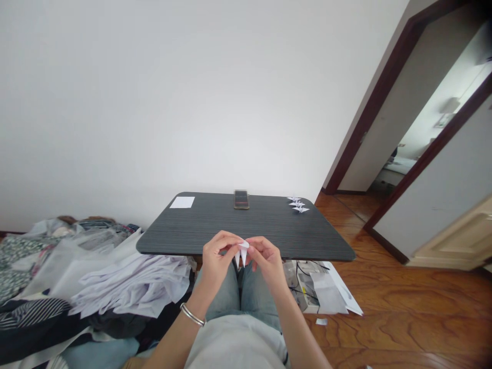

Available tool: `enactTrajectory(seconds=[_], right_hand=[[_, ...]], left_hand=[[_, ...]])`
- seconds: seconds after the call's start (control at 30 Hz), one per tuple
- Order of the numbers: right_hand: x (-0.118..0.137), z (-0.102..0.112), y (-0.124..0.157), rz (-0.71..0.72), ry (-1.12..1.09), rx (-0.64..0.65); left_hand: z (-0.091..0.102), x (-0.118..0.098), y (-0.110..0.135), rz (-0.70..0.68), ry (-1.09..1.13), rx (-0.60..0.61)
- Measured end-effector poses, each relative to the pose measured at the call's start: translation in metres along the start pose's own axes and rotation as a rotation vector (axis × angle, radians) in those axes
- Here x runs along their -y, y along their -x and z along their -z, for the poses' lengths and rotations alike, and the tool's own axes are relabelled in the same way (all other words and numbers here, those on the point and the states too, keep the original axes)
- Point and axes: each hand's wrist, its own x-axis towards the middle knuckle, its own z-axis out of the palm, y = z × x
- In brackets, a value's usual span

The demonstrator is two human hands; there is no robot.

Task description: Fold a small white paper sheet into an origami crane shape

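A small piece of folded white paper (243, 251) is pinched between both hands, just off the table's near edge. Two narrow points of the paper hang downward, side by side. My left hand (219, 256) grips its left side with thumb and fingers; a silver bangle is on that wrist. My right hand (267, 254) holds the right side between thumb and fingertips. At the table's far right corner stand several white paper cranes (297, 204). A stack or sheet of white paper (182, 202) lies at the far left corner.
The dark table (207, 220) stands against a white wall. A phone (241, 199) sits at its back middle. Heaped clothes (126, 282) are on the left. Papers and cables (315, 287) lie beneath the table's right side. A doorway opens at the right.
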Motion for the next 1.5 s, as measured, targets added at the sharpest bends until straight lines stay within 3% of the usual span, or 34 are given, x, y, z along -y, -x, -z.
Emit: enactTrajectory(seconds=[0.13,0.3,0.57,0.67,0.97,1.17,1.33,1.5], right_hand=[[0.000,0.001,0.000,-0.011,-0.056,0.012],[-0.006,0.005,0.000,0.040,-0.046,-0.066],[-0.004,0.007,0.000,0.102,-0.040,-0.059],[-0.002,0.005,0.000,0.107,-0.013,-0.044],[-0.001,0.005,-0.001,0.153,0.025,-0.060],[0.000,0.004,-0.001,0.127,-0.014,-0.082],[0.000,0.005,-0.001,0.128,-0.008,-0.142],[-0.002,0.004,-0.001,0.159,0.006,-0.139]], left_hand=[[-0.004,0.005,0.002,0.036,0.070,-0.013],[-0.005,0.011,0.003,0.109,0.144,0.042],[0.000,0.019,-0.002,0.222,0.341,0.143],[0.001,0.017,-0.003,0.256,0.359,0.099],[0.000,0.019,0.000,0.227,0.275,0.080],[-0.001,0.011,-0.003,0.284,0.313,0.015],[0.001,0.009,-0.005,0.367,0.314,0.054],[0.000,0.007,-0.005,0.353,0.265,0.072]])
